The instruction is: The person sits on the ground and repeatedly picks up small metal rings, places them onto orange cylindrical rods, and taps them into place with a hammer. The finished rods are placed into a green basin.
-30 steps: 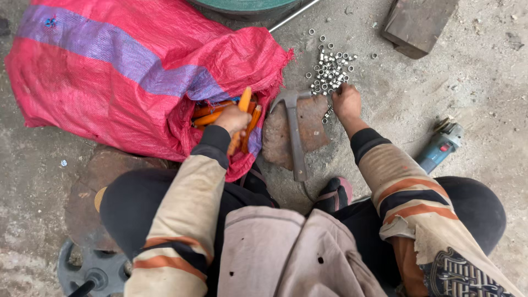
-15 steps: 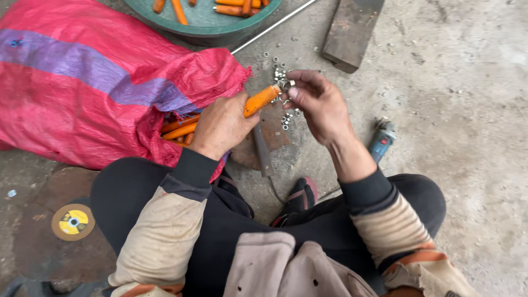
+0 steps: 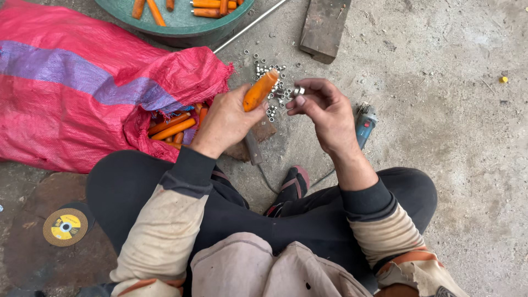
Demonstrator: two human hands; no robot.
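The person is sitting on the concrete floor (image 3: pixel 451 126) with the legs folded, and both hands are working in front of the knees. The left hand (image 3: pixel 225 124) is closing its fingers around an orange tube (image 3: pixel 259 89), gripping the lower part so that the upper end is sticking out and pointing up to the right. The right hand (image 3: pixel 324 107) is pinching a small metal nut (image 3: pixel 298 91) between the thumb and the first fingers, while the other fingers are curling loosely. The nut is staying just beside the free end of the tube; whether they are touching, I cannot tell.

Behind the hands a pile of small metal nuts (image 3: pixel 269 69) is lying scattered on the floor. At the left, a red woven sack (image 3: pixel 82 82) with a purple stripe is lying open, and more orange tubes (image 3: pixel 173 126) are showing in its mouth. A green round tray (image 3: pixel 181 25) at the top is holding several more. A blue angle grinder (image 3: pixel 364 122) is lying near the right wrist, and a yellow cutting disc (image 3: pixel 65 226) beside the left knee.
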